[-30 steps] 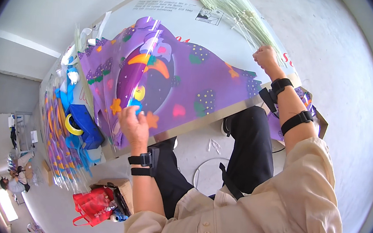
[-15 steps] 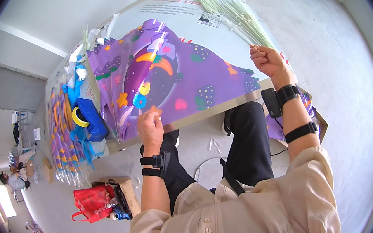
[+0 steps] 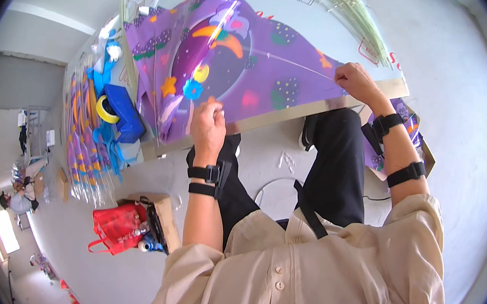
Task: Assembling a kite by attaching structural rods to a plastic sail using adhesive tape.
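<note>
A glossy purple printed plastic sheet lies over the table, its left part rolled into a shiny cone shape. My right hand is closed in a pinch at the sheet's right corner, gripping a thin pale stick that reaches left across the sheet. At the sheet's near edge, just right of the cone's narrow end, is my left hand. Its fingers are curled together; what they hold, if anything, is hidden.
A bundle of pale green sticks lies at the far right. To the left are a blue tape dispenser with yellow tape and several finished-looking purple wrapped pieces. Below stand a red bag and a carton.
My right hand has come from the stick bundle toward the sheet's right corner, drawing a thin stick over the sheet. My left hand stays by the near edge. The view has shifted.
</note>
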The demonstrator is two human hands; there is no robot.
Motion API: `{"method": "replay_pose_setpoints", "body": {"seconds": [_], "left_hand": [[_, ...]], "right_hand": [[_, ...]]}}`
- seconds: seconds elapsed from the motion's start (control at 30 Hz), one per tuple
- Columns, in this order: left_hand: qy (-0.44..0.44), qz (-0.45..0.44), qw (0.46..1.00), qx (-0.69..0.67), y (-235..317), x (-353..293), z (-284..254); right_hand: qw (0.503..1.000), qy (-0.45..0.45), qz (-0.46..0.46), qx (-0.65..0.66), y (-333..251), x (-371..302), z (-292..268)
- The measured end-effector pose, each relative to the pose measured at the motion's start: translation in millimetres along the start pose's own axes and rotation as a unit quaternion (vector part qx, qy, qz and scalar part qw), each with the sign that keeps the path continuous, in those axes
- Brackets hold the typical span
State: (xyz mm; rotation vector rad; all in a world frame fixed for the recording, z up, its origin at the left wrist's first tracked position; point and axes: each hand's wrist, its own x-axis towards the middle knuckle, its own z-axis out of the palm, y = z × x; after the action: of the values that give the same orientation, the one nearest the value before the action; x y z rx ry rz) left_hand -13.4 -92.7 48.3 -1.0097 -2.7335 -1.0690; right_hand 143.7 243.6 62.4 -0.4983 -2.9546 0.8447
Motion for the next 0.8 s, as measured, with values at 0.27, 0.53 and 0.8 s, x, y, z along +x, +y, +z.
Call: {"method": "replay_pose_setpoints", "body": {"seconds": [0.27, 0.53, 0.8], "left_hand": [[0.012, 0.09, 0.994, 0.068, 3.1, 21.6, 19.5], [-0.028, 0.076, 0.995, 0.055, 12.8, 34.7, 53.8], [-0.009, 0.131, 0.99, 0.044, 20.8, 34.0, 69.2]], "right_hand": [[0.987, 0.005, -0.113, -0.117, 7.5, 5.5, 28.8], [0.983, 0.003, -0.118, -0.143, 1.6, 13.1, 30.3], [0.986, 0.035, -0.106, -0.124, 5.3, 13.5, 38.5]]}}
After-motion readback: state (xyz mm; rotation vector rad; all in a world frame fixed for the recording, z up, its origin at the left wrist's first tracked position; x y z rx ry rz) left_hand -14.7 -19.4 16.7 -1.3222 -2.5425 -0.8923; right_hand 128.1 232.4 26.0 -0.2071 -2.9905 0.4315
